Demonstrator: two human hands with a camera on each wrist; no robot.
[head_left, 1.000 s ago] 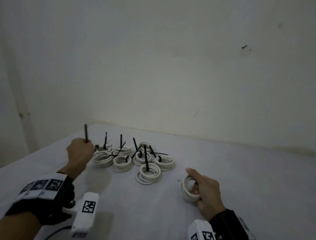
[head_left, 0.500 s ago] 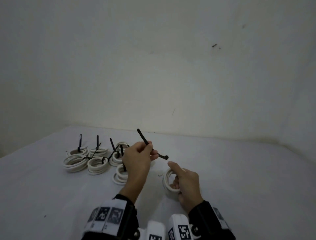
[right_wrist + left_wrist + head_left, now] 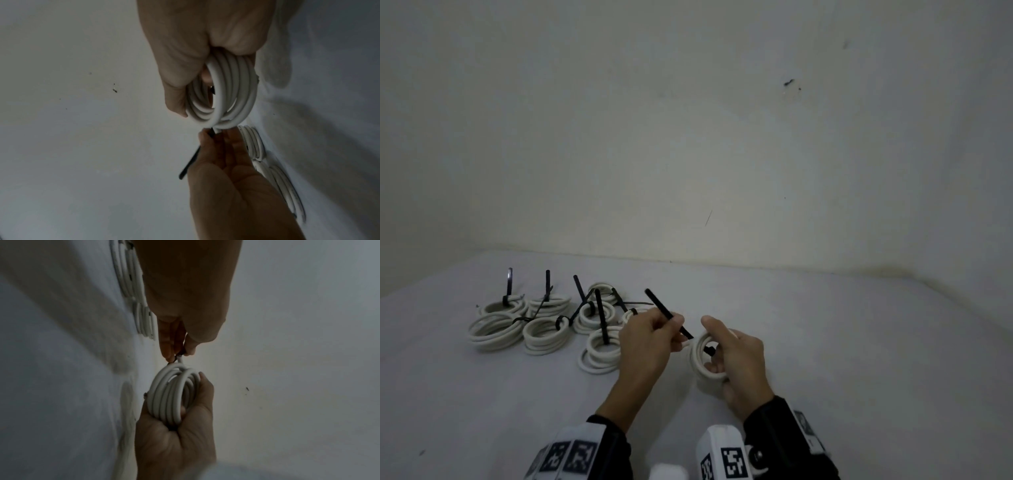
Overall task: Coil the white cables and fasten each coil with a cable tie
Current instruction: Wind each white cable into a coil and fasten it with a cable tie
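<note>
Low in the centre of the head view, the right hand (image 3: 739, 356) is gripping a white cable coil (image 3: 698, 356), fingers curling through its middle and thumb lying over its top. Just left of it, the left hand (image 3: 645, 342) is pinching a black cable tie (image 3: 661, 308), its lower end reaching into the coil. Tied coils (image 3: 544, 334) are lying clustered at centre left on the table (image 3: 859, 359).

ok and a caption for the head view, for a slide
Left hand holds a tie at the coil gripped by the right hand, beside tied coils.
</note>
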